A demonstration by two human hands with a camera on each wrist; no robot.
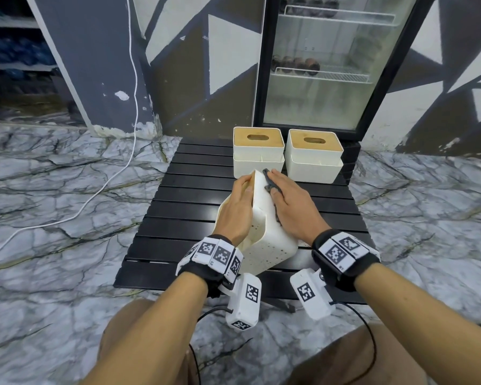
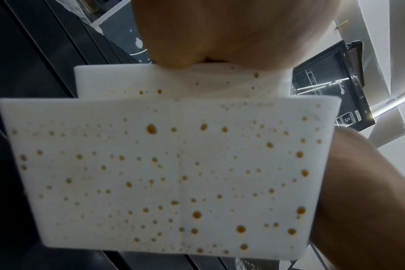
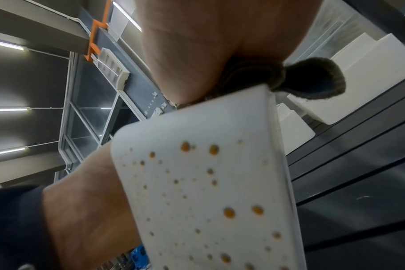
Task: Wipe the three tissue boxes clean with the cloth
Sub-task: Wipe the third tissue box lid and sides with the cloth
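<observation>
A white tissue box speckled with brown spots is tipped on its side over the near half of the black table, with the spotted face toward me. My left hand grips it from the left, over its wooden lid side. On the box's upper right face, my right hand presses a dark grey cloth with straight fingers. A fold of the cloth sticks out past the box's edge. Two more white tissue boxes with wooden lids stand upright side by side at the far edge.
The black slatted table is low and small, on a marble-patterned floor. A glass-door fridge stands right behind the two far boxes. A white cable runs across the floor at left. My knees are just below the table's near edge.
</observation>
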